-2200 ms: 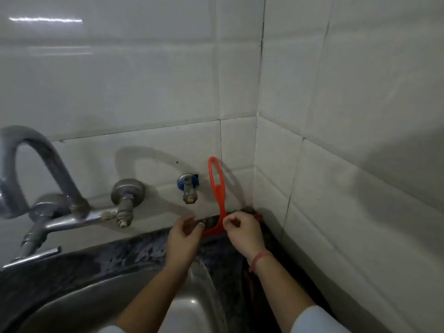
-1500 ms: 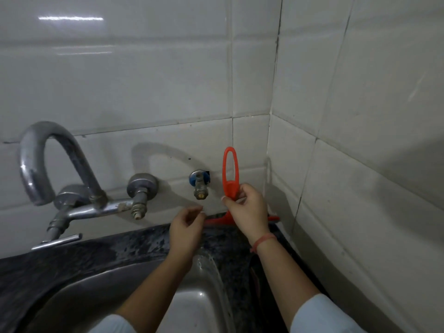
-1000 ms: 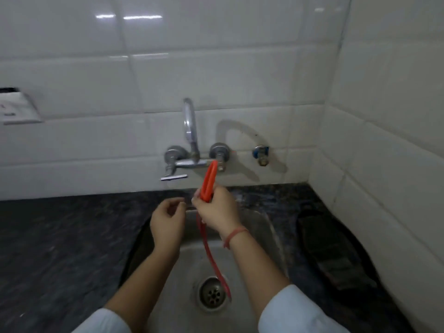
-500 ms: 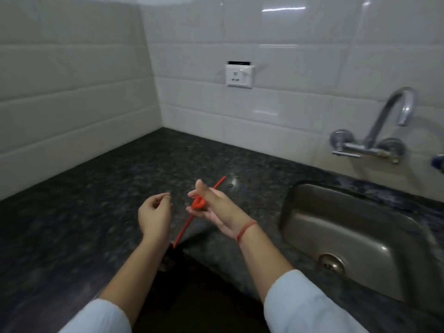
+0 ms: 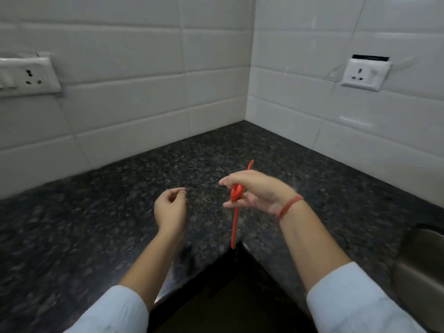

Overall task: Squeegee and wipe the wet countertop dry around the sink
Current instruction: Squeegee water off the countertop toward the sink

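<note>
Two white wall sockets show, one at the left edge and one at the upper right, both set in glossy white wall tiles that meet in a corner above centre. Below spreads one dark speckled granite countertop, L-shaped around a dark gap at bottom centre. The left hand, left of centre, is loosely curled and holds nothing. The right hand, wearing a red thread wristband, grips one thin red plastic squeegee edge-on above the counter's inner corner. One steel sink rim shows at the lower right.
</note>
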